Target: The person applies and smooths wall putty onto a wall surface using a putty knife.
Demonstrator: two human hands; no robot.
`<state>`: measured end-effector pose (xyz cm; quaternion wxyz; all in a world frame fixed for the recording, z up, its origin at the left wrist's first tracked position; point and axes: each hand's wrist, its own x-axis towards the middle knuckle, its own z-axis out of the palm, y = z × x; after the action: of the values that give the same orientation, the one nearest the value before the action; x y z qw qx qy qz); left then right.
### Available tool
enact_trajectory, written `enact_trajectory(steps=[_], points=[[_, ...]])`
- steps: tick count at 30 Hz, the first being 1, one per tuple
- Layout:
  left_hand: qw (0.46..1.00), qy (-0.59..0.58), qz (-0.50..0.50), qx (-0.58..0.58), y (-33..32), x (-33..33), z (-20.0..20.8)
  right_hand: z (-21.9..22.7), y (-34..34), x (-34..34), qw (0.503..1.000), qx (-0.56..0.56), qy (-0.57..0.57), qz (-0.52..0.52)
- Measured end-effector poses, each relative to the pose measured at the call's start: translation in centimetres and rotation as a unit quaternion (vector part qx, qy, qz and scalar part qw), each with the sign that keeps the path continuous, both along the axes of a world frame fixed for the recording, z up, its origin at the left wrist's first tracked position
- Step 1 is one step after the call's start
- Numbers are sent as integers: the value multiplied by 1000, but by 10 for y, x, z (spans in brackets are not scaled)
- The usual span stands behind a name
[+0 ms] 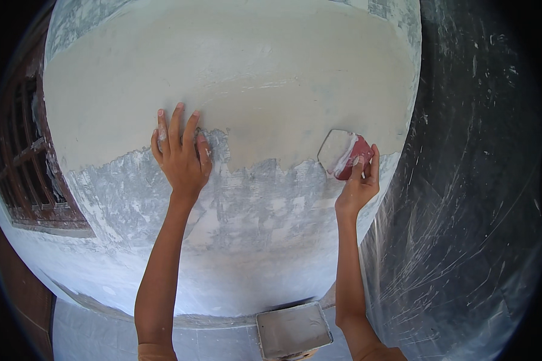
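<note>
My left hand (180, 153) rests against the wall, fingers spread, at the lower edge of a smooth beige putty coat (253, 90). My right hand (359, 189) grips a red putty scraper (360, 153) by its near right side. Pale putty covers the scraper's broad left part, with a thick white ridge across its middle. The scraper is over the coat's lower right edge; whether it presses on the wall I cannot tell. Below the ragged edge of the coat, the wall (253, 204) is patchy grey and white.
On the floor near the wall's foot stands a rectangular container (295, 331) with grey material inside. A brown window frame with bars (33, 156) borders the wall on the left. Dark sheeting (464, 180), splashed white, hangs or lies along the right. Bluish sheeting (217, 343) covers the floor.
</note>
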<state>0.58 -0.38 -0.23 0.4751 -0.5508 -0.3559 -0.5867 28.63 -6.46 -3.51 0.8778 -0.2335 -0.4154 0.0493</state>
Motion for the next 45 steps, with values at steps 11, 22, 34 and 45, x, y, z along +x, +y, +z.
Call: enact_trajectory(steps=[11, 22, 34, 45], points=[[999, -22, -21, 20, 2, -1, 1, -9, 12, -23, 993, -18, -116, -13], [999, -24, -25, 25, 5, -3, 0, 20, 24, -92, 971, 36, -236, 16], [1000, -8, 3, 0, 2, -2, -2, 43, 4, -71, 988, -16, -146, 53], [1000, 13, 3, 0, -2, 2, -1, 55, 0, -15, 999, 45, -25, -4]])
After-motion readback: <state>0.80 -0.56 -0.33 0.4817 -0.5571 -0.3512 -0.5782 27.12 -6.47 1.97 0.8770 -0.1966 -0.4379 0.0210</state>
